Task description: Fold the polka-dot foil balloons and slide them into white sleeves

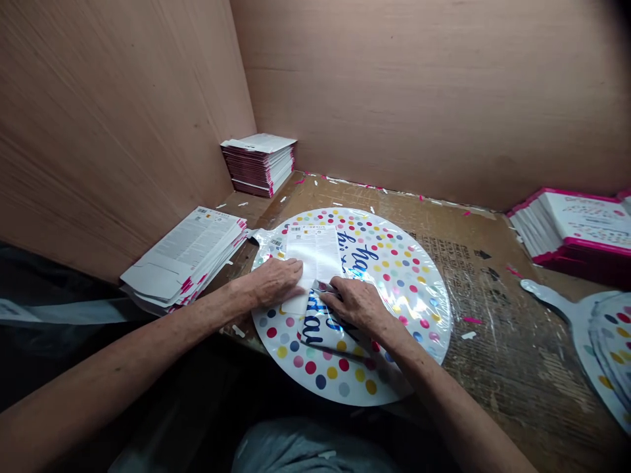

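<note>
A round flat foil balloon (pixel 417 263) with coloured dots and blue lettering lies in front of me. On it sits a white printed paper packet (pixel 315 246) with small text and a barcode. My left hand (pixel 277 281) is closed at the packet's left side, its fingers curled on the paper. My right hand (pixel 357 302) pinches a folded dotted foil balloon (pixel 315 328) at the packet's lower right edge. The fingertips hide part of the fold, and I cannot tell how much of it is inside the packet.
White packets (pixel 185 253) are piled at the left, and a taller packet stack (pixel 259 161) fills the back corner. Pink-edged packets (pixel 582 223) and more flat balloons (pixel 608 341) lie at the right. Wooden panels (pixel 419 92) wall the cardboard-covered table (pixel 473 368). Paper scraps are scattered about.
</note>
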`<control>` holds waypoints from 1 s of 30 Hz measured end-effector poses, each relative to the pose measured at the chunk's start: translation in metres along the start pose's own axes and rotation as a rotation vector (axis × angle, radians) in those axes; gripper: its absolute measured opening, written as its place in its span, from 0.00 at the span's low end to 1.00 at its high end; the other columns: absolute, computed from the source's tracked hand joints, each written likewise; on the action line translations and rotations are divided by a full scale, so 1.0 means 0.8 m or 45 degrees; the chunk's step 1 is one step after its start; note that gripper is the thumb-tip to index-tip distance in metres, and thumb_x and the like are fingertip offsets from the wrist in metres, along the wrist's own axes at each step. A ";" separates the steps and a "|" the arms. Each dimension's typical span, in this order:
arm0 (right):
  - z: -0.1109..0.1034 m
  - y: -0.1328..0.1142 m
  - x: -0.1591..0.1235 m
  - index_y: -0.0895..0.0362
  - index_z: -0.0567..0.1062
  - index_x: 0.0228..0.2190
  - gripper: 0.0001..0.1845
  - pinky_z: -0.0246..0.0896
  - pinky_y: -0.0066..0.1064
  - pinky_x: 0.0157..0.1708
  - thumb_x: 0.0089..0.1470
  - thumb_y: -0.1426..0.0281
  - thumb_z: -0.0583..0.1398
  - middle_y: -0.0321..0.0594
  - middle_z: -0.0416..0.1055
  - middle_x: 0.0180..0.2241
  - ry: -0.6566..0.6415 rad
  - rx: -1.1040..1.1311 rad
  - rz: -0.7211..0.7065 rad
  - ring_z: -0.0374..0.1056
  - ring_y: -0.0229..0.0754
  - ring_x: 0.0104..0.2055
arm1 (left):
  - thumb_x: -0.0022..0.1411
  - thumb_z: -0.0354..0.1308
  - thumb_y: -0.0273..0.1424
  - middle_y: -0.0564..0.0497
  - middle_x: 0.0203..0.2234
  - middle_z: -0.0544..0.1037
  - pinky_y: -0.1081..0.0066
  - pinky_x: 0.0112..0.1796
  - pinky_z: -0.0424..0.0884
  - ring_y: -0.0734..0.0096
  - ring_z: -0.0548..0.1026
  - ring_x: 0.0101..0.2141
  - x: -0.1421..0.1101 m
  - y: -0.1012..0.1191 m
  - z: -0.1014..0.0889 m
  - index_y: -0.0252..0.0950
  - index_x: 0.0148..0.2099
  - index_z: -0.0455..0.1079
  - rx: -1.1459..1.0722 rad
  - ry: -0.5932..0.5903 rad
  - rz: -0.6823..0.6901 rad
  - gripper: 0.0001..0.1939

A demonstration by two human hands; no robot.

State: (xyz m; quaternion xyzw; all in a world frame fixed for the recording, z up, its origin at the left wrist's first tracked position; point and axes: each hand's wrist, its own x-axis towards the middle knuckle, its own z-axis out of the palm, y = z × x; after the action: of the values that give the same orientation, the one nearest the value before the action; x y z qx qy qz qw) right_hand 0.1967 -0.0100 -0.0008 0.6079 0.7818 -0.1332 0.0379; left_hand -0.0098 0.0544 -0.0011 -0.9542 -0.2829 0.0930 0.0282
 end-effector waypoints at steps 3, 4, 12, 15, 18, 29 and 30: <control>0.003 0.005 -0.003 0.53 0.72 0.36 0.16 0.48 0.31 0.30 0.65 0.57 0.51 0.41 0.77 0.37 0.014 -0.001 -0.043 0.71 0.43 0.39 | 0.70 0.49 0.37 0.38 0.41 0.74 0.64 0.33 0.70 0.56 0.74 0.40 -0.001 0.001 -0.002 0.27 0.45 0.70 0.072 -0.026 0.033 0.17; 0.004 0.006 -0.003 0.53 0.71 0.36 0.15 0.48 0.31 0.30 0.65 0.57 0.51 0.41 0.76 0.36 0.015 -0.003 -0.054 0.71 0.43 0.38 | 0.70 0.48 0.35 0.37 0.40 0.74 0.64 0.33 0.69 0.56 0.74 0.40 0.000 0.003 -0.003 0.26 0.45 0.71 0.118 -0.050 0.050 0.16; 0.009 0.010 0.002 0.54 0.72 0.35 0.15 0.50 0.32 0.31 0.64 0.58 0.52 0.42 0.75 0.36 0.029 0.040 -0.080 0.71 0.45 0.39 | 0.58 0.46 0.13 0.34 0.33 0.75 0.64 0.29 0.68 0.55 0.75 0.34 0.007 0.031 -0.012 0.27 0.34 0.73 0.167 -0.125 0.006 0.15; 0.014 0.008 0.001 0.55 0.70 0.45 0.16 0.54 0.31 0.34 0.63 0.58 0.54 0.44 0.73 0.43 0.155 0.144 0.029 0.70 0.46 0.44 | 0.58 0.46 0.13 0.35 0.32 0.76 0.64 0.30 0.69 0.57 0.75 0.32 0.011 0.035 -0.012 0.28 0.34 0.74 0.120 -0.140 -0.092 0.16; 0.015 0.005 -0.001 0.59 0.63 0.55 0.25 0.57 0.32 0.35 0.61 0.58 0.57 0.51 0.66 0.53 0.312 0.212 0.239 0.69 0.47 0.45 | 0.59 0.46 0.15 0.35 0.32 0.77 0.65 0.29 0.69 0.56 0.76 0.32 0.015 0.037 -0.013 0.25 0.37 0.74 0.117 -0.100 -0.199 0.15; 0.016 0.035 0.002 0.56 0.68 0.38 0.13 0.56 0.31 0.36 0.65 0.62 0.49 0.43 0.73 0.37 0.482 0.581 0.470 0.68 0.45 0.39 | 0.65 0.55 0.39 0.38 0.41 0.78 0.57 0.47 0.71 0.52 0.75 0.46 0.000 0.075 -0.019 0.31 0.46 0.72 -0.436 0.714 -0.642 0.16; 0.016 0.037 0.003 0.56 0.68 0.39 0.13 0.57 0.31 0.36 0.65 0.62 0.48 0.43 0.74 0.37 0.510 0.645 0.459 0.69 0.45 0.39 | 0.61 0.60 0.43 0.38 0.43 0.78 0.57 0.48 0.71 0.52 0.75 0.47 0.001 0.081 -0.013 0.32 0.49 0.71 -0.647 0.823 -0.782 0.21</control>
State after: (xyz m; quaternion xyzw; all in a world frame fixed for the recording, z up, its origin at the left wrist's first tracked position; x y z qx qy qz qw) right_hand 0.2231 -0.0045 -0.0180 0.7401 0.5963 -0.1919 -0.2446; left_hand 0.0274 0.0001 0.0018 -0.7839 -0.5405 -0.2911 -0.0925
